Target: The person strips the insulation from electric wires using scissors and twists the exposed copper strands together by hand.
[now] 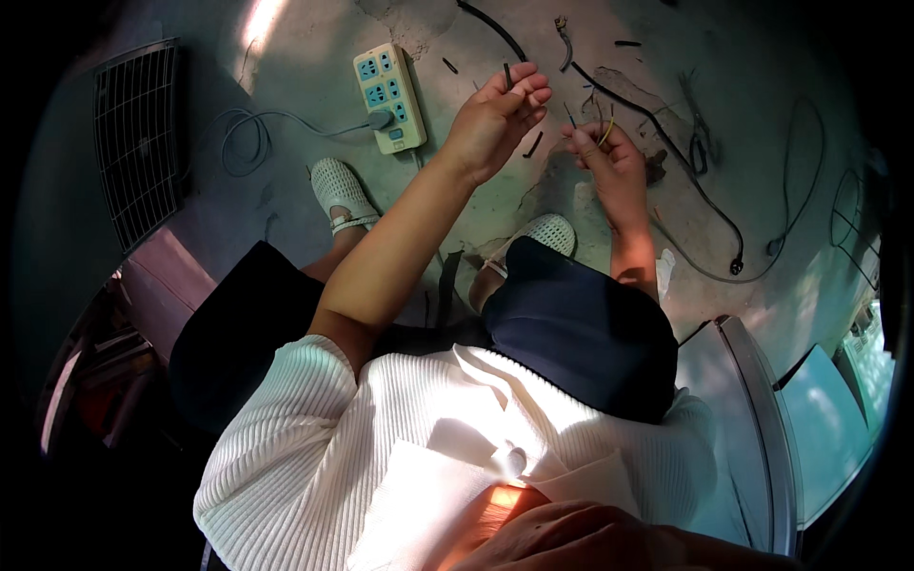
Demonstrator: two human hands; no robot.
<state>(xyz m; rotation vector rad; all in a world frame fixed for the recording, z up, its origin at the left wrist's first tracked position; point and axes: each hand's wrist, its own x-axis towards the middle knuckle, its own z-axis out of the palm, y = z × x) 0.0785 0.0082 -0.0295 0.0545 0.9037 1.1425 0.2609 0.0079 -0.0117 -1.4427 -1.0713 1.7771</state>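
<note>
My left hand is raised above the floor with curled fingers round a short black tube-like piece, probably cable sheath. To its right, my right hand pinches thin coloured wires, including a yellow one and a blue one. A thick black cable runs past the right hand to an end piece near the lower right, and another black length lies above the left hand. A short cut piece lies between the hands, and a short lead lies above them.
A cream power strip with a grey plug lies left of my hands. A black grille is at the far left. Looped thin cord lies at the right. My feet in pale perforated shoes are below; a pale panel stands lower right.
</note>
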